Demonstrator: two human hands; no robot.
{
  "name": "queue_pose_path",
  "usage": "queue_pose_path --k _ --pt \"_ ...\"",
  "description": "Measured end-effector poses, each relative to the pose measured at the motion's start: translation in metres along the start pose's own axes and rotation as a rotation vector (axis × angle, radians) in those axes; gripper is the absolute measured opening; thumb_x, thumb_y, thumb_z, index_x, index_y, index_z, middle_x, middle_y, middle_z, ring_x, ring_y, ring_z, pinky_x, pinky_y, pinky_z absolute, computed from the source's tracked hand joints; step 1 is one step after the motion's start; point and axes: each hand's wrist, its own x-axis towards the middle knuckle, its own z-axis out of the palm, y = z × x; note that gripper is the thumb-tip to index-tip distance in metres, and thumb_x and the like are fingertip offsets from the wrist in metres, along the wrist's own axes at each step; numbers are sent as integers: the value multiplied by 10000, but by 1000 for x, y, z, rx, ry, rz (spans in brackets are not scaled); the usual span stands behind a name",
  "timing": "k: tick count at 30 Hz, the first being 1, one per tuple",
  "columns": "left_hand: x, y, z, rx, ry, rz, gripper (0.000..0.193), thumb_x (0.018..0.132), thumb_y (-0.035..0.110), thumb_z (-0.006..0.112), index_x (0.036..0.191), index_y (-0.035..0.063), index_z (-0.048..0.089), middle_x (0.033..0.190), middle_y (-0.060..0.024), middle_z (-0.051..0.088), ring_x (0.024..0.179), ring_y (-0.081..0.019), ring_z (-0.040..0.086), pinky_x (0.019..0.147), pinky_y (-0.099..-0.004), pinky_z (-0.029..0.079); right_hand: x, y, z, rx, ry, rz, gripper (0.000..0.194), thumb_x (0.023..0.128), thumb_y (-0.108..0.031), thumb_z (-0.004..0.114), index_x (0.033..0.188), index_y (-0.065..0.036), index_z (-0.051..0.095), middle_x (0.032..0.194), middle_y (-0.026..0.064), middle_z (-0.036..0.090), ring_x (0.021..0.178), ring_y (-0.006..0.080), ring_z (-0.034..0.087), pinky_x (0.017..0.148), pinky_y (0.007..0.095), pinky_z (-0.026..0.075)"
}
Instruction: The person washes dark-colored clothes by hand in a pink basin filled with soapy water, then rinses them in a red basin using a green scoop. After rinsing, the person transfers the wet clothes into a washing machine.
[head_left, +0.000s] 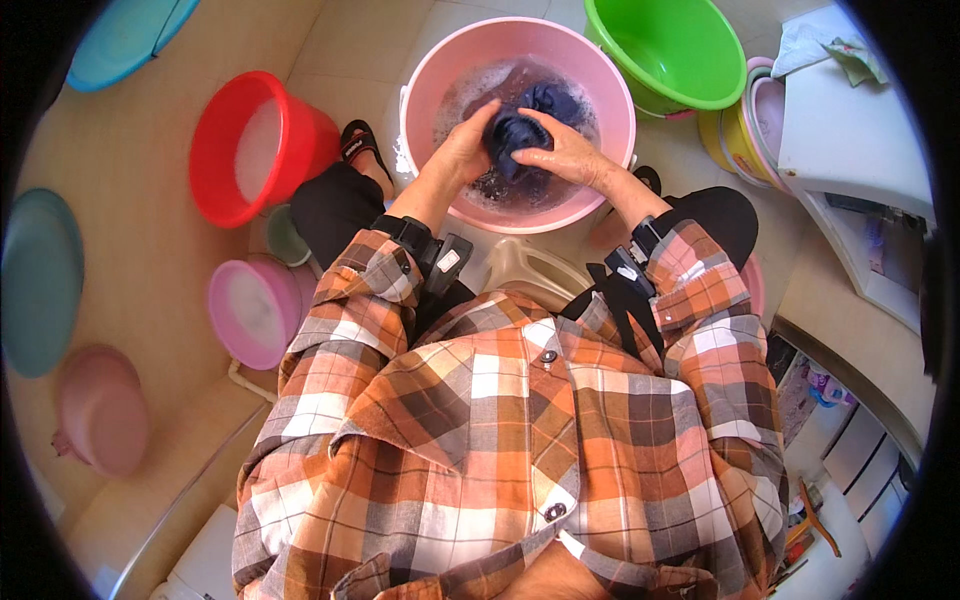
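Observation:
A large pink plastic bucket (442, 82) stands on the floor between my feet, with cloudy, sudsy water (480, 86) in it. Over the water, my left hand (471, 141) and my right hand (562, 148) grip a bunched dark blue cloth (517, 136) from both sides. The fingertips of both hands press into its folds. More dark blue cloth (553, 101) lies in the water just beyond my hands. Whether the two pieces are joined, I cannot tell.
Left of the pink bucket are a red bucket (281, 150) and a smaller pink bucket (289, 311), both holding whitish liquid. At the upper right stand a green basin (675, 45) and nested buckets (724, 142) beside a white cabinet (832, 127). A beige plastic stool (517, 266) is below me.

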Motion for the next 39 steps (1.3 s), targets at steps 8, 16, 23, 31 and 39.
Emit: queue_pose_path --k 8,16,23,31,39 --pt "-32 36 20 853 -63 86 437 762 266 713 1056 -30 583 922 -114 644 765 -167 629 722 -297 510 40 -13 -44 106 151 116 314 810 -184 437 1012 1 590 905 190 627 791 292 610 751 342 465" --pt "-76 110 70 1232 -80 680 358 743 173 680 1033 -23 606 809 -53 646 722 -88 582 669 -236 487 79 -145 -137 107 273 -423 262 882 -102 380 874 -24 630 732 23 606 616 88 518 543 238 427" --pt "-75 137 53 961 -1 1177 279 784 119 635 1031 -9 623 779 -25 650 684 -62 560 617 -231 482 78 -152 -152 11 370 -340 252 807 -33 373 914 -10 600 750 16 590 669 98 536 621 231 445" --pt "20 42 -15 1688 374 629 287 785 115 490 1036 98 627 941 -187 631 926 -362 590 812 -433 471 79 -23 -56 -564 -110 304 328 737 -159 501 1035 -148 638 995 148 631 962 334 586 862 416 451" --pt "32 26 -7 2069 274 197 409 772 50 452 1179 21 483 1166 -198 538 1079 -323 523 879 -395 441 75 -2 0 -898 -392 248 267 827 -120 497 1049 -72 636 1156 113 584 1116 285 525 874 392 456"
